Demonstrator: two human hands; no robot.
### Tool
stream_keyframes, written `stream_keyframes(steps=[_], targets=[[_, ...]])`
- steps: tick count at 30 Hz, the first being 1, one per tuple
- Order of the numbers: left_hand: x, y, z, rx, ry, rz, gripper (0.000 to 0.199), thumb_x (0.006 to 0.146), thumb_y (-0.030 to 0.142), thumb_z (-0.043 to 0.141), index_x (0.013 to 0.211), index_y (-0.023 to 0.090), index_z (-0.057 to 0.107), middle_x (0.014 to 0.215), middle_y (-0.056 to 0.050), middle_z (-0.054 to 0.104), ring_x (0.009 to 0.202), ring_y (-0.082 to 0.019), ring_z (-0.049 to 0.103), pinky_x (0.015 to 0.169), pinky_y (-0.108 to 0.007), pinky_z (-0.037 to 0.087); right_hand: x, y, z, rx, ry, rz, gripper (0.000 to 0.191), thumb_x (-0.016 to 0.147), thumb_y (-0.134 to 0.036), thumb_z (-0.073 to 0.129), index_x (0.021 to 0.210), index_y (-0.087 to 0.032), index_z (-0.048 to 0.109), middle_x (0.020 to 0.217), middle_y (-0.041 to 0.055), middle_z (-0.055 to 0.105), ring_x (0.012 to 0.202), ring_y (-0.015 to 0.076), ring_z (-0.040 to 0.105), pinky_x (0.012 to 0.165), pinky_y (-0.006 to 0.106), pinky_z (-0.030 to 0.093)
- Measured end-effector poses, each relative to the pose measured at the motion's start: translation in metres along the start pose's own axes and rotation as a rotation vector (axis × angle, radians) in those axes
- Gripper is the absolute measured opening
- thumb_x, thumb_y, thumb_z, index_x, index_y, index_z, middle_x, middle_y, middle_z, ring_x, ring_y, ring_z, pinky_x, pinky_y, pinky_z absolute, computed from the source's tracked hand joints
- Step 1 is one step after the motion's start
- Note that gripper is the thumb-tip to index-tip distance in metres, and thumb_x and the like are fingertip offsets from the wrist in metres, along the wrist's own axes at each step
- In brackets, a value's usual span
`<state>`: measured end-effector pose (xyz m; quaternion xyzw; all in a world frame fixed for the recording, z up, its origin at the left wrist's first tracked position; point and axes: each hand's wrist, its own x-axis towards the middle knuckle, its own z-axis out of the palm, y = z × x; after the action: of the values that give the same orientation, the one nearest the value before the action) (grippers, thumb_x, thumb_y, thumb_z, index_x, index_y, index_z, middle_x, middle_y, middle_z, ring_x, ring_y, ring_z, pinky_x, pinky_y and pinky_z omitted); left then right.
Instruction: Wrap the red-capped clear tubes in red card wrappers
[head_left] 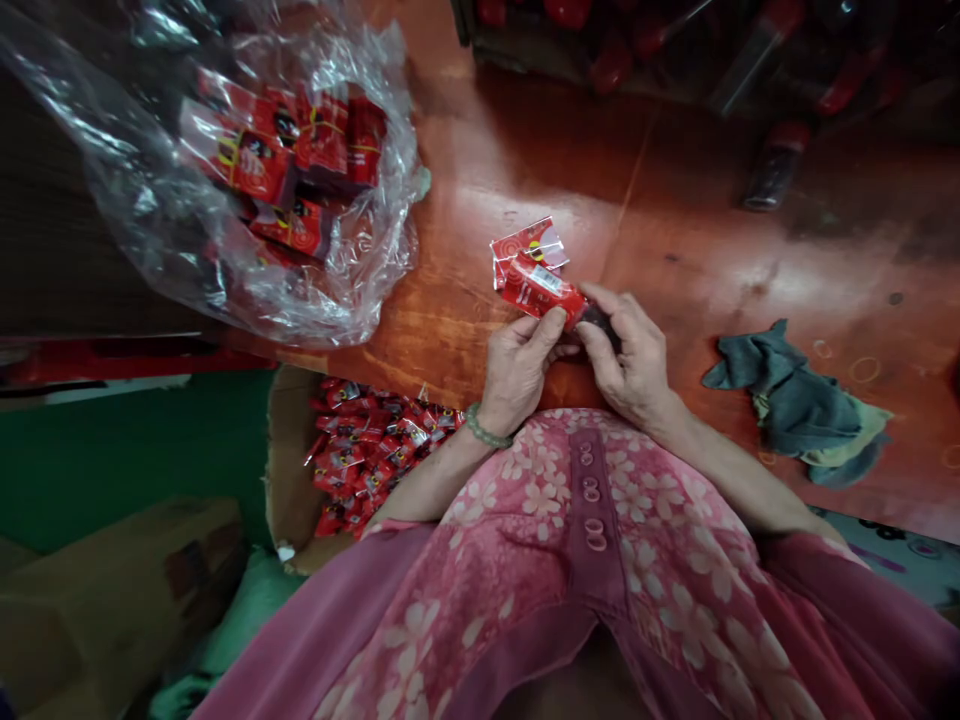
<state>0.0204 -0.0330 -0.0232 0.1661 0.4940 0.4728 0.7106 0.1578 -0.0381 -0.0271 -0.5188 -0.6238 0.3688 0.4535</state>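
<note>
Between my hands is a red packet (541,285) with a white barcode label, and a dark object (598,318) shows at its right end. My left hand (517,368) pinches the packet's lower edge between thumb and fingers. On the right, my right hand (628,350) is closed around the dark object, thumb below and fingers above. Just beyond the held packet, flat red and white packets (553,240) lie on the reddish wooden table (465,340), partly covered by it.
A clear plastic bag (390,200) holds bundled red packets at the upper left. Below it, a cardboard box (289,470) contains many red packets. Dark containers with red caps lie at the top right, one (776,165) nearer. A grey-green cloth (802,405) and rubber bands lie right.
</note>
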Motion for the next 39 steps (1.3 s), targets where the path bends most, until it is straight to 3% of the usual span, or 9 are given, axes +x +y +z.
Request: stream_keyframes(steps=[4, 6, 12, 17, 19, 25, 31, 34, 39], targets=[[0.001, 0.003, 0.001, -0.011, -0.026, 0.078, 0.050, 0.063, 0.063, 0.087, 0.075, 0.017, 0.071, 0.070, 0.000, 0.072, 0.068, -0.012, 0.069, 0.067, -0.025, 0.055, 0.003, -0.001, 0.010, 0.212, -0.016, 0.219, 0.035, 0.100, -0.049, 0.055, 0.124, -0.024, 0.061, 0.090, 0.0011, 0.069, 0.057, 0.0106, 0.057, 0.059, 0.028, 0.056], [0.001, 0.005, 0.000, -0.016, -0.044, 0.106, 0.052, 0.064, 0.066, 0.085, 0.076, 0.018, 0.070, 0.072, -0.001, 0.072, 0.072, -0.014, 0.070, 0.066, -0.025, 0.054, 0.006, -0.002, 0.012, 0.304, -0.046, 0.283, 0.038, 0.098, -0.053, 0.057, 0.123, -0.025, 0.060, 0.085, -0.0010, 0.067, 0.051, 0.0085, 0.052, 0.053, 0.026, 0.052], [0.004, 0.007, 0.002, 0.000, -0.082, 0.097, 0.049, 0.068, 0.064, 0.083, 0.078, 0.018, 0.069, 0.063, 0.001, 0.065, 0.056, -0.011, 0.057, 0.054, -0.025, 0.046, 0.003, -0.004, 0.020, 0.334, -0.081, 0.251, 0.034, 0.099, -0.050, 0.056, 0.124, -0.027, 0.058, 0.118, 0.0038, 0.068, 0.057, 0.0077, 0.055, 0.058, 0.028, 0.056], [0.004, 0.007, 0.011, -0.023, -0.012, 0.072, 0.055, 0.060, 0.066, 0.087, 0.067, 0.017, 0.063, 0.056, 0.005, 0.053, 0.051, -0.006, 0.044, 0.051, -0.022, 0.038, 0.000, -0.003, 0.031, 0.135, 0.086, 0.177, 0.036, 0.102, -0.052, 0.047, 0.126, -0.027, 0.056, 0.121, 0.0094, 0.067, 0.099, 0.0224, 0.068, 0.091, 0.042, 0.058], [0.006, 0.010, 0.013, -0.048, 0.026, 0.084, 0.057, 0.057, 0.066, 0.088, 0.067, 0.017, 0.062, 0.054, 0.006, 0.050, 0.049, -0.005, 0.041, 0.049, -0.021, 0.036, 0.003, -0.002, 0.033, 0.113, 0.089, 0.155, 0.038, 0.101, -0.054, 0.047, 0.127, -0.027, 0.055, 0.122, 0.0100, 0.066, 0.106, 0.0242, 0.068, 0.096, 0.043, 0.057], [0.015, 0.021, 0.002, -0.060, 0.039, 0.084, 0.059, 0.058, 0.069, 0.086, 0.069, 0.016, 0.062, 0.055, 0.004, 0.056, 0.045, -0.006, 0.045, 0.046, -0.022, 0.037, 0.017, 0.005, 0.029, 0.474, -0.244, 0.325, 0.050, 0.096, -0.054, 0.060, 0.135, -0.029, 0.045, 0.106, 0.0029, 0.066, 0.074, 0.0128, 0.066, 0.071, 0.030, 0.059], [0.017, 0.025, -0.001, -0.114, 0.024, 0.131, 0.056, 0.061, 0.064, 0.088, 0.078, 0.017, 0.061, 0.065, 0.002, 0.065, 0.048, -0.008, 0.050, 0.048, -0.024, 0.042, 0.023, 0.009, 0.028, 0.615, -0.204, 0.389, 0.044, 0.088, -0.052, 0.072, 0.116, -0.026, 0.050, 0.084, -0.0043, 0.066, 0.060, 0.0080, 0.063, 0.059, 0.021, 0.054], [0.018, 0.021, 0.002, -0.100, 0.029, 0.120, 0.056, 0.061, 0.064, 0.087, 0.075, 0.015, 0.064, 0.060, 0.002, 0.063, 0.045, -0.008, 0.048, 0.045, -0.024, 0.042, 0.023, 0.009, 0.028, 0.588, -0.194, 0.382, 0.045, 0.087, -0.053, 0.072, 0.114, -0.026, 0.049, 0.078, -0.0059, 0.065, 0.058, 0.0082, 0.062, 0.058, 0.021, 0.053], [0.023, 0.007, 0.006, -0.054, 0.127, 0.151, 0.057, 0.060, 0.065, 0.087, 0.066, 0.015, 0.061, 0.052, 0.004, 0.058, 0.041, -0.006, 0.047, 0.042, -0.022, 0.040, 0.020, 0.011, 0.027, 0.557, -0.136, 0.365, 0.043, 0.087, -0.052, 0.072, 0.112, -0.026, 0.049, 0.076, -0.0065, 0.064, 0.058, 0.0083, 0.061, 0.058, 0.022, 0.052]])
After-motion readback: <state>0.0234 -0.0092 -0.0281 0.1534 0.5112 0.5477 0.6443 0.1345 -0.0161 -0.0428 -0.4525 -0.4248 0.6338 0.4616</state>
